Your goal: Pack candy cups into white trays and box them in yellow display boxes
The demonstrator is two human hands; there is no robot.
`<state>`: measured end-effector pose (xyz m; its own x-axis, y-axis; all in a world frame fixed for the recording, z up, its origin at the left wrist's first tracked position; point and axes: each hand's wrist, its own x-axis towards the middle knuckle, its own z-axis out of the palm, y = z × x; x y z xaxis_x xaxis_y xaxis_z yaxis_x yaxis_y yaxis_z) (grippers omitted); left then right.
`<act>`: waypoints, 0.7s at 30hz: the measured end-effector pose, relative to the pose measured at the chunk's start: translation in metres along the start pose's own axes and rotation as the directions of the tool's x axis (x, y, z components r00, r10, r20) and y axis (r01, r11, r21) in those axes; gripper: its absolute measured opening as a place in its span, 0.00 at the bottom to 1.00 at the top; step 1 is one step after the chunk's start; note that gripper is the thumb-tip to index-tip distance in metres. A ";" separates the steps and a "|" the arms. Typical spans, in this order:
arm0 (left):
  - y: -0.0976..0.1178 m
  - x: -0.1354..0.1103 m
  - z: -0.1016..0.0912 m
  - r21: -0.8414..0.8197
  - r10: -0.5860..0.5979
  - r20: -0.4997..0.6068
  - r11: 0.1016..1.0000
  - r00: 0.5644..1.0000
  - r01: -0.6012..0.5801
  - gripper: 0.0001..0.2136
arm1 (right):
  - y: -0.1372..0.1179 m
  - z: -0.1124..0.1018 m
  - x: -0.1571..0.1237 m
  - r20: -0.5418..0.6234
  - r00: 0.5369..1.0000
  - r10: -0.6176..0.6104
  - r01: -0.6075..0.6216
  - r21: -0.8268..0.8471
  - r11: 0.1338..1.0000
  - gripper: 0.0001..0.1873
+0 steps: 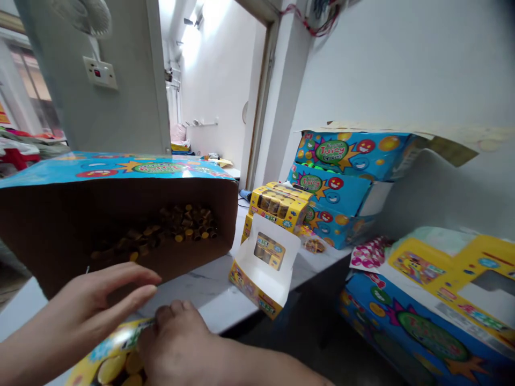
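Observation:
A yellow display box (107, 348) with round yellow-capped pieces showing in it stands at the bottom edge of the head view, partly cut off. My right hand (183, 340) has its fingers curled over the box's far end, gripping it. My left hand (107, 303) hovers just above the box, fingers stretched and thumb apart, with nothing in it. Beyond the hands, a large blue carton (173, 167) lies on its side, its opening towards me. Inside it are many small yellow-capped pieces (189, 222). An unfilled yellow box (261, 273) with a raised white lid is to the right.
Packed yellow boxes (277, 206) are stacked behind the unfilled one. Several blue cartons (338, 185) are piled against the wall. Another blue carton (418, 327) stands at lower right with flat yellow box blanks (462, 279) on top. The white table (213, 289) ends at a front edge.

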<state>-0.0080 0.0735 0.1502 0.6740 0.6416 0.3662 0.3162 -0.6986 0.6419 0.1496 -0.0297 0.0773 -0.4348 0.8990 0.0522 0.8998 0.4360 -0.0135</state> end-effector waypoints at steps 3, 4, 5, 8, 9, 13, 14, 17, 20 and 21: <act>0.019 0.017 0.011 0.050 0.071 0.275 0.995 0.959 -0.088 0.13 | 0.023 -0.037 -0.048 0.050 0.998 -0.028 0.024 0.075 0.997 0.17; 0.017 0.020 0.016 0.047 0.074 0.301 0.995 0.951 -0.092 0.13 | 0.032 -0.057 -0.071 0.015 0.999 -0.037 0.035 0.128 0.991 0.14; 0.013 0.023 0.023 0.044 0.072 0.305 0.995 0.950 -0.090 0.13 | 0.039 -0.081 -0.096 -0.019 0.999 -0.037 0.040 0.210 0.977 0.13; 0.000 0.023 0.058 0.066 0.085 0.241 0.992 0.967 -0.104 0.15 | 0.059 -0.164 -0.167 -0.089 0.968 0.233 -0.182 0.389 0.903 0.26; 0.000 0.021 0.074 0.086 0.117 0.214 0.987 0.970 -0.138 0.15 | 0.067 -0.193 -0.184 -0.085 0.937 0.339 -0.272 0.434 0.859 0.30; 0.026 0.014 0.147 0.158 0.350 0.147 0.915 0.925 -0.371 0.21 | 0.120 -0.284 -0.211 -0.226 0.765 0.603 -0.441 0.499 0.746 0.37; 0.036 0.015 0.164 0.173 0.395 0.153 0.892 0.906 -0.418 0.27 | 0.139 -0.299 -0.209 -0.243 0.716 0.654 -0.492 0.488 0.721 0.39; 0.058 0.022 0.206 0.176 0.474 0.207 0.842 0.856 -0.509 0.41 | 0.203 -0.322 -0.194 -0.376 0.535 0.757 -0.695 0.313 0.647 0.39; 0.058 0.033 0.232 0.185 0.515 0.177 0.819 0.839 -0.543 0.28 | 0.257 -0.319 -0.177 -0.431 0.420 0.798 -0.828 0.177 0.532 0.39; 0.053 0.035 0.235 0.203 0.533 0.147 0.808 0.833 -0.553 0.19 | 0.271 -0.314 -0.173 -0.421 0.416 0.806 -0.838 0.166 0.520 0.39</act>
<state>0.1888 -0.0157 0.0385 0.8281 0.1158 0.5485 0.0187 -0.9836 0.1795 0.4801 -0.0798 0.3781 0.5589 0.7083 0.4311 0.8262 -0.5200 -0.2168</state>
